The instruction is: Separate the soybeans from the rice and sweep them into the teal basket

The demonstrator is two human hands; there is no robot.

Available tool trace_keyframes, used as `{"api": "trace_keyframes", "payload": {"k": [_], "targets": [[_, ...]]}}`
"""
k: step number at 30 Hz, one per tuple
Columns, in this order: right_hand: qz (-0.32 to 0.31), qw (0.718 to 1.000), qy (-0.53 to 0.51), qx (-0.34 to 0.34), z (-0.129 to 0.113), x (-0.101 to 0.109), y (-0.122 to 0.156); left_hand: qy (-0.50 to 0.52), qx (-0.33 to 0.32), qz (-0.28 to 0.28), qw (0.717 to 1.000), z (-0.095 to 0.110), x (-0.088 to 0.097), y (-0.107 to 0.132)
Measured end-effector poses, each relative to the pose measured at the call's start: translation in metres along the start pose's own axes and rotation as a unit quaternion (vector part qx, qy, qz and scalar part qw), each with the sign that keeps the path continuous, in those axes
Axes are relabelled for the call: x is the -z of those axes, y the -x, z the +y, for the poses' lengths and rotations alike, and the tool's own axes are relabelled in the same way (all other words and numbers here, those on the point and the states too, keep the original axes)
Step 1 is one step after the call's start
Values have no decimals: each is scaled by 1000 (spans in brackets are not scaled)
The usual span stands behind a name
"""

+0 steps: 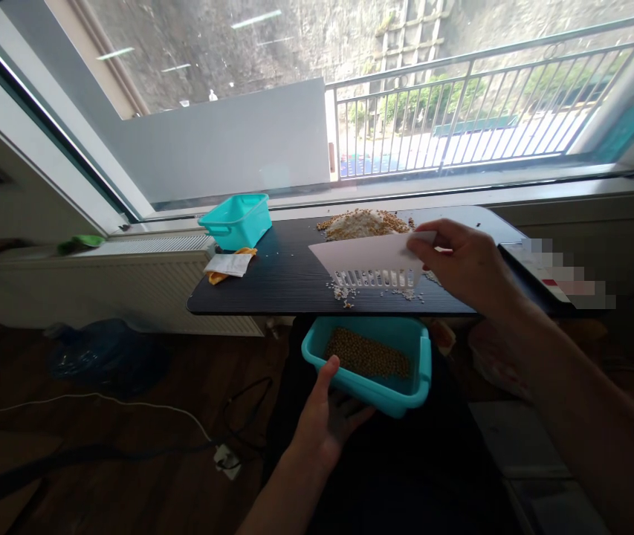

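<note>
My right hand [455, 256] pinches the right end of a white card [369, 254] with a row of slots cut along its lower edge. The card is held tilted over the dark table, with white grains [344, 292] around its slotted edge. Behind it rises a pile of white grains and tan beans [364, 223], partly covered by the card. Below the table's front edge, my left hand [328, 416] grips a turquoise basin [372, 394], thumb over the rim and fingers underneath. Tan beans [369, 353] cover part of the basin's bottom.
Another turquoise basin [238, 219] stands at the table's [277, 275] back left. A white paper and yellow cloth [231, 264] lie near the left end. A radiator [149, 279], a large blue bottle [105, 353] and a power strip [227, 461] are to the left. The window is behind.
</note>
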State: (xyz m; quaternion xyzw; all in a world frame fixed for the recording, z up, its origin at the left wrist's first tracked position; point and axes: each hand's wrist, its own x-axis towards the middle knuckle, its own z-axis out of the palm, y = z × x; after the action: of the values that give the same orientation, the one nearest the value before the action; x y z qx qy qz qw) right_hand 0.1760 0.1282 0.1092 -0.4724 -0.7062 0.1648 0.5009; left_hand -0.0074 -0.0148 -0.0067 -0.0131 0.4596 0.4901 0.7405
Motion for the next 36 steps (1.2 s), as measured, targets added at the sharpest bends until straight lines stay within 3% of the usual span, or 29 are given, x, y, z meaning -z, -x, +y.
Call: {"api": "trace_keyframes", "payload": {"k": [36], "targets": [[-40,999,-24,-6,-5,-5,5,6,-17,-5,1000,-1,1,0]]}}
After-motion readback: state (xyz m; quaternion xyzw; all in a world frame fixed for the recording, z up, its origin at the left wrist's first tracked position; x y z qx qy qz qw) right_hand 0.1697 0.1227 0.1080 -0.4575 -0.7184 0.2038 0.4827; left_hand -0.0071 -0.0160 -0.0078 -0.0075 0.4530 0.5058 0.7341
